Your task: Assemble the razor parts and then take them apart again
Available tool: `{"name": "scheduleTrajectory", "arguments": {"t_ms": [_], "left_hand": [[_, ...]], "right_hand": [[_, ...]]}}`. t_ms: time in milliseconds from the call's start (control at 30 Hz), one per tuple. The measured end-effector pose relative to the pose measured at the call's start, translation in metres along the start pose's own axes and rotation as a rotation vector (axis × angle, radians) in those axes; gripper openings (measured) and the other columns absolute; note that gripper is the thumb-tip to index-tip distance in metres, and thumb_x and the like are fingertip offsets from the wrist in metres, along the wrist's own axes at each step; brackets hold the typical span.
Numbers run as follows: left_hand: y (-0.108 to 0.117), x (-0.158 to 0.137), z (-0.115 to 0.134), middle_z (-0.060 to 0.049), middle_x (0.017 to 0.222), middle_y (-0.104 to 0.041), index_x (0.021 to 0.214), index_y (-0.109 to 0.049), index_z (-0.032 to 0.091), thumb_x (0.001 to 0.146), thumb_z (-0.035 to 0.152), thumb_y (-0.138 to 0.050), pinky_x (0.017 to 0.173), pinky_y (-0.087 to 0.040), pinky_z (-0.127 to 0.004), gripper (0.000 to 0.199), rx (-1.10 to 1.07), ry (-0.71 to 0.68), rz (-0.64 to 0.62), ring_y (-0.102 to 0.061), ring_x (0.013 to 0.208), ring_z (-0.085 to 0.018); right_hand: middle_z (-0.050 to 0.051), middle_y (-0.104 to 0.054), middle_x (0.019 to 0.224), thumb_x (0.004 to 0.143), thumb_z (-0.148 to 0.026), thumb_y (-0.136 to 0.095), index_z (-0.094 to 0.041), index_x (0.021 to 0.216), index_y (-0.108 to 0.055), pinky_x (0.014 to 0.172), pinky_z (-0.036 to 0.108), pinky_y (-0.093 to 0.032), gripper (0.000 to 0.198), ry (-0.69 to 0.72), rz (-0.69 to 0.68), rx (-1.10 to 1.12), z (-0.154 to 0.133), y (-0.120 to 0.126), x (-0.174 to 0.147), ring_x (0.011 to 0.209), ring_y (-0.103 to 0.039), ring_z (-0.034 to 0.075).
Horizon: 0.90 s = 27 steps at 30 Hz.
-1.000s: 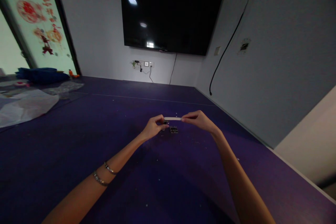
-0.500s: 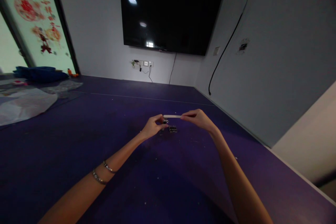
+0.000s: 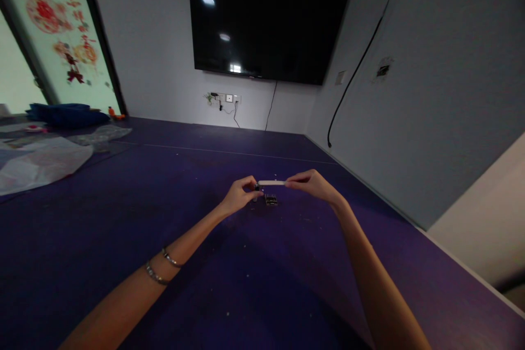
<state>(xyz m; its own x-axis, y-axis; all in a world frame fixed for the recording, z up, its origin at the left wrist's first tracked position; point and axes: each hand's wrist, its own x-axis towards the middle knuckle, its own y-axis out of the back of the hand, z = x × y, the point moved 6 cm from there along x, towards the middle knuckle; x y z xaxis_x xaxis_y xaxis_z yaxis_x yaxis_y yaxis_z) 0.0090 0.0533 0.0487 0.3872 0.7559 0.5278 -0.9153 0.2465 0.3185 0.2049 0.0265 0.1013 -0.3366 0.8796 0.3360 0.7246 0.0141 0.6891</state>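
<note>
My left hand [image 3: 240, 196] is closed on a small dark part with a shiny bit [image 3: 257, 188], pinched between thumb and fingers; its kind is too small to make out. My right hand [image 3: 311, 183] grips the right end of a thin white stick [image 3: 272, 182], held nearly level. The stick's left end meets the small part at my left fingertips; whether it touches cannot be told. Just below the stick, a small dark circuit board [image 3: 270, 200] with raised pieces lies on the purple surface [image 3: 246, 284].
Clear and white plastic sheets [image 3: 45, 161] lie at the left, with a blue cloth bundle [image 3: 68, 115] and a small orange object [image 3: 115, 114] behind. A television [image 3: 266, 19] hangs on the wall above sockets [image 3: 228, 98]. A black cable [image 3: 356, 68] dangles at the right wall.
Both hands stay almost in place, with the stick still between them. The small part in my left hand looks slightly turned. The whole view has shifted a little.
</note>
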Motion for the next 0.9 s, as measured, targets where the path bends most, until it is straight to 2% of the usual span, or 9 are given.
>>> {"name": "scheduleTrajectory", "arguments": {"t_ms": [67, 200, 367, 500, 633, 767, 900], "left_hand": [[0.0011, -0.0001, 0.0005, 0.004, 0.062, -0.050, 0.063, -0.048, 0.016, 0.067, 0.027, -0.068, 0.062, -0.041, -0.024, 0.023, 0.007, -0.003, 0.017, -0.048, 0.062, -0.010], [0.0007, -0.0008, 0.0031, 0.003, 0.063, -0.052, 0.064, -0.049, 0.016, 0.067, 0.026, -0.067, 0.062, -0.041, -0.024, 0.021, 0.006, 0.006, 0.000, -0.050, 0.061, -0.010], [0.0023, -0.0016, 0.0054, 0.003, 0.065, -0.053, 0.064, -0.049, 0.016, 0.067, 0.025, -0.067, 0.064, -0.042, -0.024, 0.021, 0.002, -0.001, 0.016, -0.052, 0.065, -0.010], [0.0019, -0.0011, 0.0031, 0.004, 0.063, -0.051, 0.064, -0.048, 0.016, 0.066, 0.026, -0.068, 0.062, -0.041, -0.024, 0.022, -0.013, -0.005, 0.009, -0.050, 0.062, -0.010], [0.0033, -0.0009, 0.0027, 0.005, 0.062, -0.048, 0.063, -0.047, 0.016, 0.067, 0.026, -0.067, 0.063, -0.040, -0.023, 0.023, 0.003, -0.012, 0.029, -0.048, 0.062, -0.009], [0.0020, -0.0013, 0.0040, 0.004, 0.064, -0.051, 0.065, -0.049, 0.016, 0.068, 0.026, -0.067, 0.064, -0.040, -0.024, 0.021, 0.000, -0.021, 0.004, -0.050, 0.063, -0.010], [0.0027, -0.0014, 0.0036, 0.004, 0.064, -0.050, 0.064, -0.048, 0.016, 0.068, 0.024, -0.066, 0.063, -0.040, -0.024, 0.021, -0.006, -0.027, 0.013, -0.048, 0.063, -0.009]], "right_hand": [[0.003, -0.071, 0.076, 0.071, -0.044, -0.062, -0.020, 0.085, -0.073, 0.062, 0.027, -0.046, 0.029, 0.002, 0.025, -0.002, 0.0006, 0.0022, -0.0004, 0.070, -0.063, 0.017], [0.003, -0.071, 0.079, 0.070, -0.043, -0.063, -0.021, 0.084, -0.073, 0.064, 0.028, -0.047, 0.028, 0.021, -0.024, 0.021, 0.0012, 0.0006, -0.0010, 0.072, -0.063, 0.018], [0.003, -0.071, 0.079, 0.071, -0.042, -0.062, -0.021, 0.084, -0.073, 0.066, 0.029, -0.048, 0.027, 0.022, 0.031, 0.026, 0.0021, 0.0034, -0.0006, 0.074, -0.064, 0.019], [0.003, -0.071, 0.080, 0.069, -0.042, -0.064, -0.021, 0.084, -0.073, 0.067, 0.029, -0.048, 0.028, 0.021, -0.021, 0.037, 0.0016, -0.0001, -0.0001, 0.074, -0.064, 0.019], [0.004, -0.071, 0.079, 0.070, -0.042, -0.063, -0.020, 0.084, -0.073, 0.068, 0.029, -0.048, 0.027, 0.017, 0.027, 0.042, 0.0018, 0.0030, -0.0005, 0.074, -0.064, 0.019], [0.003, -0.071, 0.080, 0.070, -0.042, -0.064, -0.020, 0.084, -0.073, 0.066, 0.028, -0.047, 0.027, 0.023, -0.014, 0.055, 0.0009, 0.0002, -0.0006, 0.073, -0.063, 0.018], [0.004, -0.071, 0.080, 0.070, -0.041, -0.063, -0.019, 0.083, -0.073, 0.068, 0.029, -0.047, 0.027, 0.007, 0.049, 0.052, 0.0018, 0.0032, -0.0008, 0.075, -0.063, 0.018]]}}
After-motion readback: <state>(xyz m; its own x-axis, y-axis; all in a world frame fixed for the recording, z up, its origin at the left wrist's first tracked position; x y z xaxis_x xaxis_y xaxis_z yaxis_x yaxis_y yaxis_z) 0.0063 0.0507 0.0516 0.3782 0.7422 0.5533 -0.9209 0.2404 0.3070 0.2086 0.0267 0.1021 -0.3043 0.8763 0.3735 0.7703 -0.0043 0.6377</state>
